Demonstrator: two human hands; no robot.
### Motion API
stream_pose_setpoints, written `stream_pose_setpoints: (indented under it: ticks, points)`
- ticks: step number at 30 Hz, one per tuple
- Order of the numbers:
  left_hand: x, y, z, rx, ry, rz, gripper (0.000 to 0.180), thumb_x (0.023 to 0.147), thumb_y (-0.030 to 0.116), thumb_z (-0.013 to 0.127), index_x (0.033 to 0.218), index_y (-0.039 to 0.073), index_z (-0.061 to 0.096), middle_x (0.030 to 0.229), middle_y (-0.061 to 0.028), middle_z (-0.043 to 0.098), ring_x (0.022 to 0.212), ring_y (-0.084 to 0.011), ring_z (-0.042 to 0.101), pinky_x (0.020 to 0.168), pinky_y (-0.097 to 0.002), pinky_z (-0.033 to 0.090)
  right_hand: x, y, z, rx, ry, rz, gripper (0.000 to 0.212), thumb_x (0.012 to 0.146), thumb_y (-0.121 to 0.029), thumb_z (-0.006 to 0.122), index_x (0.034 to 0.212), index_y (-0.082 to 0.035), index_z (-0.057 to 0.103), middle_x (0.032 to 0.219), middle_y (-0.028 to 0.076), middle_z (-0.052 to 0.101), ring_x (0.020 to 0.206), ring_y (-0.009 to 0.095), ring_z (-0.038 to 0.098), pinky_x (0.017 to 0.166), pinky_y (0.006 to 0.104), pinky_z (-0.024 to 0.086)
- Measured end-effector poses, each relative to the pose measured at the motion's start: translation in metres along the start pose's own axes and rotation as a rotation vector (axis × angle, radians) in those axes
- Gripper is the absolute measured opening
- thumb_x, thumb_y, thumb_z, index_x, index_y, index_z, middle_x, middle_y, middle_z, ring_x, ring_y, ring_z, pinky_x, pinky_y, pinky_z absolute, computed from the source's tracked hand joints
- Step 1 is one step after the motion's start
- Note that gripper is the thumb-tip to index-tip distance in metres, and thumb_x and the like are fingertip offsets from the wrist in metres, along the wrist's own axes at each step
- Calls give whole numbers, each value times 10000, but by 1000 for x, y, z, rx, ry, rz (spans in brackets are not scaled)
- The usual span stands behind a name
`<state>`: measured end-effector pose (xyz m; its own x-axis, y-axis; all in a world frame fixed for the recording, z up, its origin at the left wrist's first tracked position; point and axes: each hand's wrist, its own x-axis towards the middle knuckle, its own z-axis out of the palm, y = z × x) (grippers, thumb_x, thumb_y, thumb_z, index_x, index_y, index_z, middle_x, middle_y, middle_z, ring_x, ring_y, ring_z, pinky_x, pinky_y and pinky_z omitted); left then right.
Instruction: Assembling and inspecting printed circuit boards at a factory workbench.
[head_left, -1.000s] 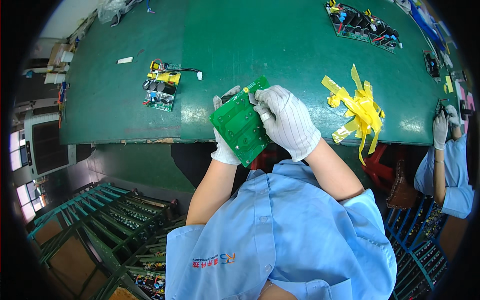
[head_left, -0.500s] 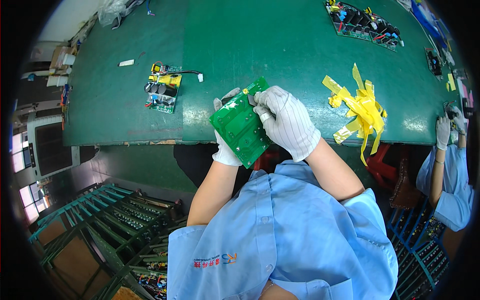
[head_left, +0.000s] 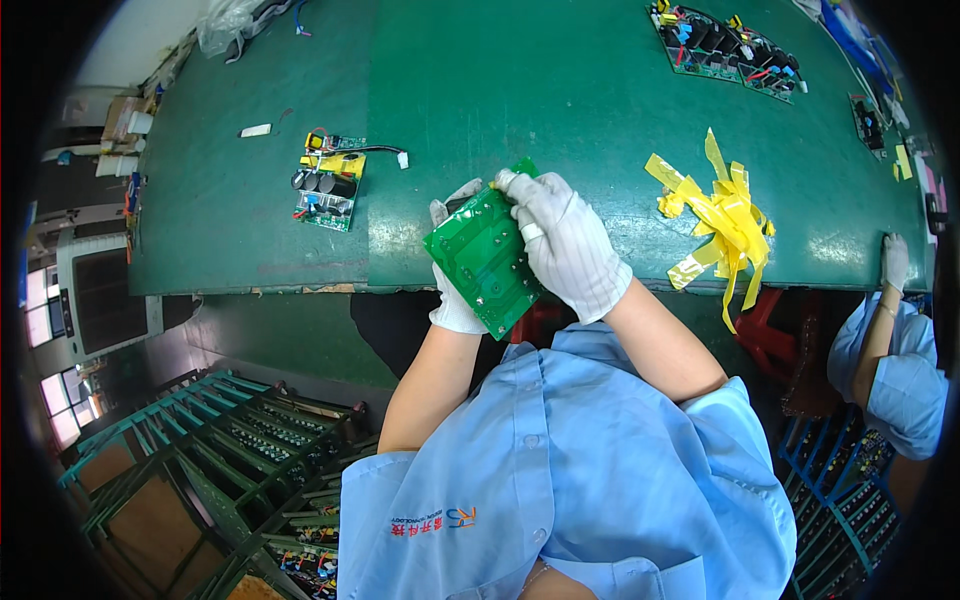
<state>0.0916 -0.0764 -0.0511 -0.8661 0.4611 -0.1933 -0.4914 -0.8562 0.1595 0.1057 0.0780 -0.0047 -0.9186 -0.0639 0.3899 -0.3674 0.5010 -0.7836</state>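
Note:
Just above the near table edge I hold a green circuit board [head_left: 478, 258] tilted, its soldered underside facing up. My left hand [head_left: 456, 306], in a white glove, grips it from below and along its left side; part of that hand is hidden behind the board. Over the board's upper right lies my gloved right hand [head_left: 572, 240], fingers bent and pressed together near the top edge. A small yellow bit shows beside those fingertips. Whatever they pinch is covered by the glove.
Left on the green table [head_left: 480, 90] lies another circuit board [head_left: 328, 185] with a cable. A tangle of yellow tape strips [head_left: 735, 225] hangs over the front edge at right. More boards [head_left: 720, 50] sit far right. At the right rim a co-worker's gloved hand [head_left: 895, 262] rests.
My right fingers have slid up and left to the board's top edge, covering the grey piece seen under them before. The co-worker's hand has shifted, and only one now shows.

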Motion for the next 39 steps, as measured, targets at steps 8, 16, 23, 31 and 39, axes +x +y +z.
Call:
stream_pose_setpoints:
  ticks: [8, 16, 23, 31, 39]
  points:
    - [-5, -2, 0, 290, 119, 92, 560, 998, 581, 411, 1323, 129, 468, 1303, -154, 564, 1180, -336, 576, 962, -527, 519, -4, 19, -45, -73, 137, 18, 289, 907, -14, 539, 1191, -17, 594, 1109, 183, 655, 969, 378, 615, 865, 426, 504]
    - [-8, 3, 2, 114, 164, -30, 605, 976, 584, 463, 1331, 97, 509, 1273, -146, 599, 1140, -321, 597, 969, -516, 503, -60, 40, -126, -594, 22, 399, 328, 883, -31, 548, 1205, -31, 608, 996, 217, 666, 913, 379, 637, 823, 443, 514]
    - [0, 12, 67, 460, 120, 325, 541, 1015, 541, 415, 1205, 55, 556, 1180, -147, 637, 954, -267, 672, 817, -419, 582, -74, 30, -143, -303, -152, 555, 397, 887, -50, 543, 1272, 45, 541, 1039, 251, 659, 954, 413, 637, 843, 445, 502]
    - [18, -9, 77, 2419, -539, 504, 358, 804, 144, 725, 1142, 65, 637, 862, -90, 710, 718, -266, 683, 652, -391, 538, -48, 3, -98, -60, 56, 347, 554, 824, -159, 718, 1306, 23, 515, 922, 148, 569, 863, 288, 582, 793, 381, 482]
    - [-23, 55, 86, 1803, -245, 618, 501, 968, 262, 592, 1329, -72, 500, 1284, -219, 591, 1174, -308, 600, 996, -411, 485, -17, 4, -67, -226, -348, 130, 379, 822, -145, 690, 1164, -51, 556, 926, 157, 589, 798, 377, 638, 657, 475, 513]
